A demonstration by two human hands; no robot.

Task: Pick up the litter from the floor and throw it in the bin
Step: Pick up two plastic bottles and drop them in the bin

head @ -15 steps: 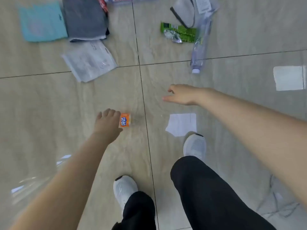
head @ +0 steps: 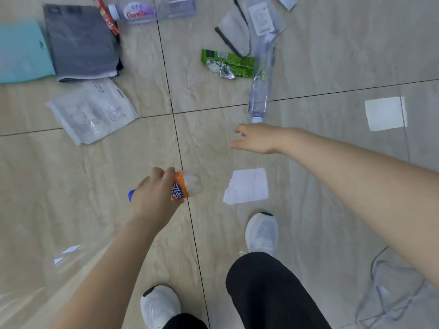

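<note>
My left hand (head: 155, 198) is shut on a small clear bottle (head: 187, 186) with an orange label and a blue cap, held above the tiled floor. My right hand (head: 256, 138) hangs open and empty, just below the cap of a long clear bottle (head: 261, 84) lying on the floor. A white paper scrap (head: 247, 186) lies between my hands, ahead of my right shoe. A green wrapper (head: 228, 64) lies further ahead. No bin is in view.
Ahead on the floor lie a clear plastic pouch (head: 92, 111), a grey folded bag (head: 80, 41), a teal bag (head: 22, 53), a labelled bottle (head: 135, 13) and a grey pouch (head: 240, 32). Transparent plastic (head: 35, 281) fills the lower left. A grey cable (head: 389, 293) lies at the lower right.
My left hand has lifted the orange-labelled bottle, so its blue cap and clear end show. The view has closed in on the floor. My right hand has stayed open near the long bottle.
</note>
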